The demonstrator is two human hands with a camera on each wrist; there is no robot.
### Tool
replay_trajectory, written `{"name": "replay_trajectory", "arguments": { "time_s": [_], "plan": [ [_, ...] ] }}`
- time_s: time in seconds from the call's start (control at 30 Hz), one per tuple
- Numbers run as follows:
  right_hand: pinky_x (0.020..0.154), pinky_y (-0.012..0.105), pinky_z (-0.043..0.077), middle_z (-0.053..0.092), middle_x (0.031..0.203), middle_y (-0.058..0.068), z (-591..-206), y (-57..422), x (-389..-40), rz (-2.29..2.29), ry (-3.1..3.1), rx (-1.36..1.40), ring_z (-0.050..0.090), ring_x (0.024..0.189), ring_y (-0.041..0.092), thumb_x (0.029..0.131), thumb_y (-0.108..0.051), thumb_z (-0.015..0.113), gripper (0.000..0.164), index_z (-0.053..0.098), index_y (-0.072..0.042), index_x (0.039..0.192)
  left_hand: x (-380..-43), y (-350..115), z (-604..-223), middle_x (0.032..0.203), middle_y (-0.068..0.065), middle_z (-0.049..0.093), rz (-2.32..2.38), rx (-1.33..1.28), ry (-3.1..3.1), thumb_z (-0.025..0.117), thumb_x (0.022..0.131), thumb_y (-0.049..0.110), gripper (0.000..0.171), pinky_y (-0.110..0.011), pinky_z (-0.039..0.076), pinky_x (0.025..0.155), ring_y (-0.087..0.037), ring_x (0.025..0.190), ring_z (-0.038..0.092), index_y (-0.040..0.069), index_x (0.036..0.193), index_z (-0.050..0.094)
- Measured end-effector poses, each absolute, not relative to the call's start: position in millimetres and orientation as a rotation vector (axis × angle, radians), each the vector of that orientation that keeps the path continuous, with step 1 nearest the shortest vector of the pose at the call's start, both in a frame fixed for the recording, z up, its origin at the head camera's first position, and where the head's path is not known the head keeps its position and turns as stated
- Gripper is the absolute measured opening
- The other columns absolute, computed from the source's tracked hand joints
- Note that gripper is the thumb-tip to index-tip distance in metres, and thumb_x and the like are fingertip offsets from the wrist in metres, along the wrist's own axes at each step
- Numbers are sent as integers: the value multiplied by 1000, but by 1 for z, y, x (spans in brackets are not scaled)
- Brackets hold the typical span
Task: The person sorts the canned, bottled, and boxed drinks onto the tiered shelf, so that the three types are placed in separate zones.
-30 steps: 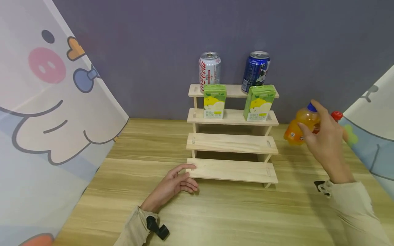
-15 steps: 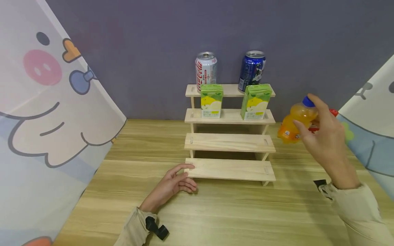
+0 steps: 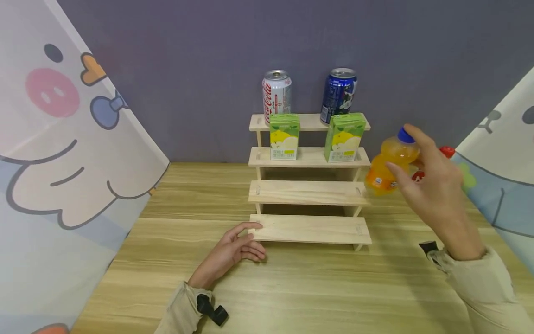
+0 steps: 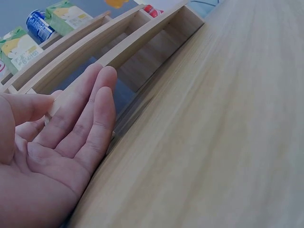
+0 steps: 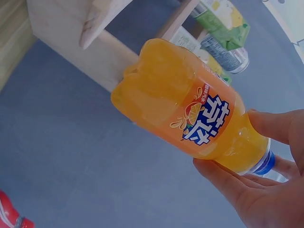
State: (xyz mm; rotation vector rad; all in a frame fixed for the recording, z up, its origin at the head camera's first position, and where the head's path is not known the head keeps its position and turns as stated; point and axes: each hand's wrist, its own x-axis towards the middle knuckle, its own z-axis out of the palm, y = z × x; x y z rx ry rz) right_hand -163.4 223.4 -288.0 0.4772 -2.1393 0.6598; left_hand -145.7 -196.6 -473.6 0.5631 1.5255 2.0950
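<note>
My right hand [image 3: 438, 195] grips a small bottle of orange soda [image 3: 390, 162] with a blue cap, just right of the stepped wooden display rack [image 3: 308, 230]. The bottle leans, its cap up and to the right. In the right wrist view the orange soda bottle [image 5: 190, 104] shows its label, held between thumb and fingers near the cap. My left hand [image 3: 233, 253] is at the left end of the rack's lowest step. Seen from the left wrist, the thumb and index finger of my left hand [image 4: 57, 142] pinch that step's edge, other fingers extended.
On the top step stand a white cola can [image 3: 277, 95] and a blue can [image 3: 339, 95]. Two green juice cartons [image 3: 284, 138] are on the step below. A bottle with a red cap [image 3: 447, 151] is partly hidden behind my right hand. A dark wall rises behind.
My right hand has carried the orange soda bottle left and slightly up, closer to the rack. My left hand stays at the lowest step. The head view has shifted slightly.
</note>
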Motion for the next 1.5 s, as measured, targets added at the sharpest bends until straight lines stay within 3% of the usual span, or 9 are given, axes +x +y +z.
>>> {"name": "replay_trajectory", "arguments": {
  "time_s": [0.2, 0.27, 0.77, 0.93, 1.03, 1.37, 1.5],
  "plan": [
    [81, -4, 37, 65, 122, 23, -288, 213, -164, 708, -2168, 500, 67, 99, 42, 72, 12, 83, 89, 45, -12, 149, -146, -195, -475, 104, -21, 72, 2094, 558, 1513, 36, 110, 14, 39, -44, 60, 83, -32, 95, 71, 2, 148, 38],
    [89, -2, 36, 64, 125, 22, -286, 208, -164, 733, -2177, 510, 64, 101, 40, 73, 12, 82, 89, 44, -13, 150, -147, -195, -475, 103, -21, 72, 2093, 565, 1514, 36, 110, 14, 40, -44, 60, 82, -32, 94, 71, 2, 148, 38],
    [92, 2, 39, 61, 134, 15, -285, 161, -173, 782, -2132, 682, 63, 112, 34, 76, 8, 82, 81, 47, -11, 148, -147, -196, -473, 101, -21, 72, 2122, 591, 1480, 37, 110, 13, 39, -45, 60, 82, -34, 94, 72, 1, 147, 38],
    [87, 26, 57, 59, 136, 14, -286, 146, -175, 778, -2142, 738, 64, 109, 30, 79, 6, 80, 81, 45, -10, 149, -148, -196, -472, 101, -20, 72, 2127, 596, 1480, 37, 110, 13, 40, -45, 60, 82, -33, 94, 72, 0, 148, 38],
    [82, 43, 58, 59, 136, 14, -286, 137, -178, 792, -2148, 778, 64, 108, 29, 80, 6, 79, 81, 43, -10, 150, -148, -196, -472, 101, -21, 72, 2128, 597, 1476, 37, 110, 13, 40, -45, 60, 82, -33, 94, 72, -1, 148, 37],
    [86, 42, 58, 59, 136, 14, -289, 112, -188, 847, -2136, 887, 64, 107, 28, 83, 2, 78, 80, 40, -11, 152, -148, -195, -473, 101, -21, 72, 2135, 587, 1461, 35, 110, 11, 39, -45, 60, 82, -33, 94, 72, -1, 147, 38],
    [91, 41, 57, 55, 142, 12, -290, 104, -192, 871, -2122, 911, 62, 115, 28, 84, 1, 78, 78, 40, -9, 151, -147, -195, -474, 101, -21, 72, 2134, 587, 1464, 35, 110, 11, 40, -44, 60, 82, -33, 94, 72, -1, 148, 37]
  ]
}}
